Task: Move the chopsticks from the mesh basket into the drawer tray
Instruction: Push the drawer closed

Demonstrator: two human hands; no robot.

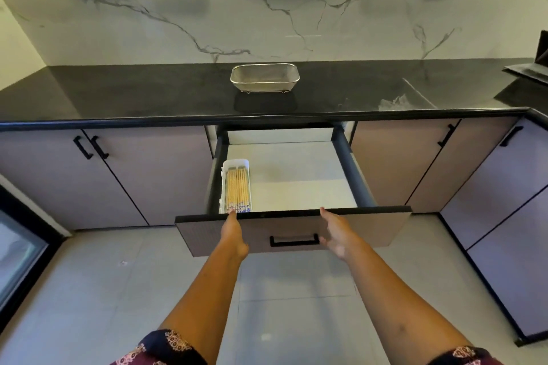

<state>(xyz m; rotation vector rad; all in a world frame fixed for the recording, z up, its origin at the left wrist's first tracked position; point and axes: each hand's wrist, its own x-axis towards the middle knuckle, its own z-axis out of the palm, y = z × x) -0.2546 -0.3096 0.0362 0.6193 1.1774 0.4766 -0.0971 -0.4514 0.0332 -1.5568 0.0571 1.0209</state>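
Note:
A steel mesh basket [264, 77] stands on the black counter with nothing visible inside it. Below it the drawer [292, 225] is pulled out. A white tray [248, 166] lies along the drawer's left side and holds several yellow chopsticks [236, 188] with patterned blue ends, laid side by side. My left hand [234, 232] reaches over the drawer front, fingertips touching the chopsticks' near ends. My right hand [336, 231] hovers open in front of the drawer front, just right of its black handle [294, 240], holding nothing.
Closed cabinet doors with black handles flank the drawer at left [89, 147] and right [444, 135]. A black appliance [530, 68] sits at the counter's far right. A dark glass-fronted unit [20, 246] stands at the left on the grey tiled floor.

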